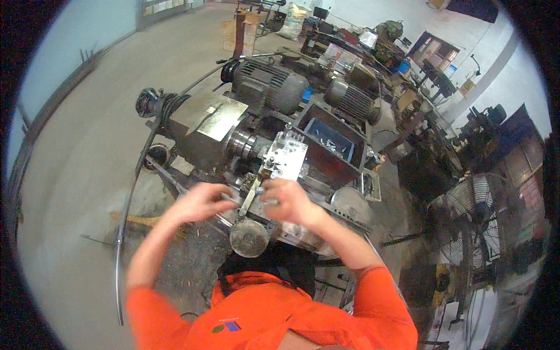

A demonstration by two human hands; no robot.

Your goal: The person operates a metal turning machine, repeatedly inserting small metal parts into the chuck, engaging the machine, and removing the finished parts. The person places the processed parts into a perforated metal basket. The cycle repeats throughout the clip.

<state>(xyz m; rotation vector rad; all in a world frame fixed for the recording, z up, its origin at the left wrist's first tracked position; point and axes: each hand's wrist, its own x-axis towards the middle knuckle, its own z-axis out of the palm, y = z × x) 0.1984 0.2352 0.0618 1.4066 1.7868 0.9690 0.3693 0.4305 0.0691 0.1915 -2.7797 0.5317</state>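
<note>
Both hands at the metal block on the workshop machine

Plainly, the person leans over a small machine on a crowded shop floor; an orange shirt fills the lower edge; both forearms reach up to the work. The metal block, pale and studded with bolt heads, sits on the machine's spindle end, just right of the grey housing; a flat lever runs down from it to a round metal knob. The right hand is curled at the foot of the block, fingers bent around something small that I cannot make out; the left hand is blurred, fingers half closed beside the lever, and I cannot tell whether it grips. By its look the block is heavy, stiff and probably oily; the lever and the knob seem the sound places to hold. Behind stand a grey motor, a bin of small parts and a standing fan.
</note>
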